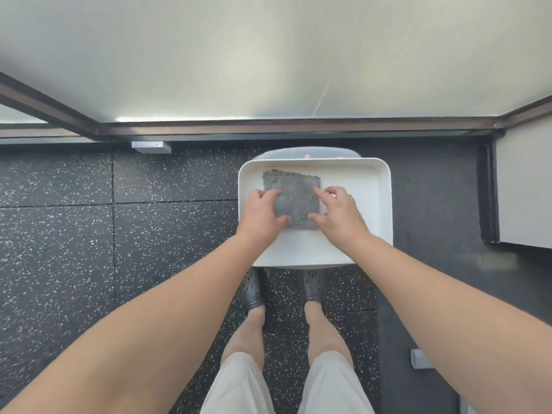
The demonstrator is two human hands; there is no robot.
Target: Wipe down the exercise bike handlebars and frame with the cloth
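Your left hand [263, 212] and right hand [337, 210] rest fingers spread on the square grey fluffy cloth [294, 197], lying flat in the white rectangular plastic tray [373, 204]; pinch both side edges firmly, then lift it level

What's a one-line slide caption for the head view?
Both hands, left and right, press a grey square microfibre cloth flat in a white rectangular plastic tray.
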